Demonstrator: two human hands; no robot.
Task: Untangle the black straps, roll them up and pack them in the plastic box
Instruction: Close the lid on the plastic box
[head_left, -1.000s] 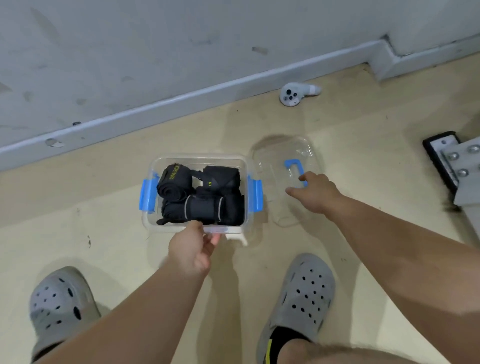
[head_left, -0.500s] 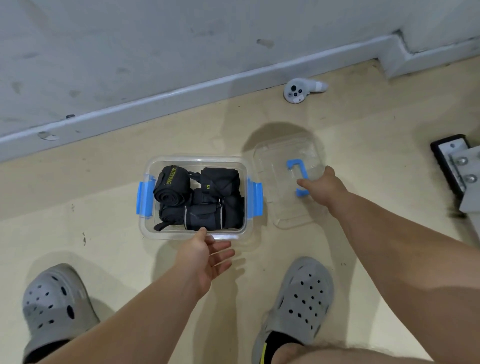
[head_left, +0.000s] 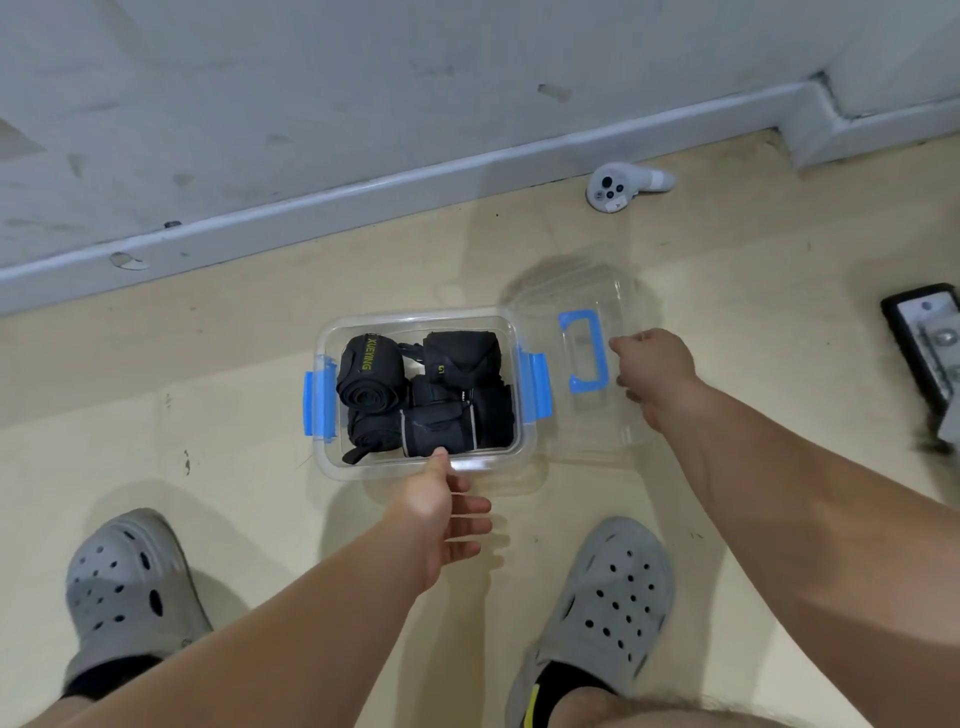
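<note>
A clear plastic box with blue side clips stands on the floor between my feet and the wall. Several rolled black straps fill it; one roll shows green lettering. My left hand is at the box's near edge, thumb touching the rim, fingers spread and holding nothing. Right of the box, the clear lid with a blue handle is tilted, its left edge over the box's right side. My right hand grips the lid's right edge.
A white handheld controller lies by the wall's skirting. A black-edged metal plate sits at the far right. My two grey perforated clogs stand just in front of the box.
My left hand let go of the box's near wall and opened its fingers. My right hand took the lid's right edge and shifted the lid left, toward the box.
</note>
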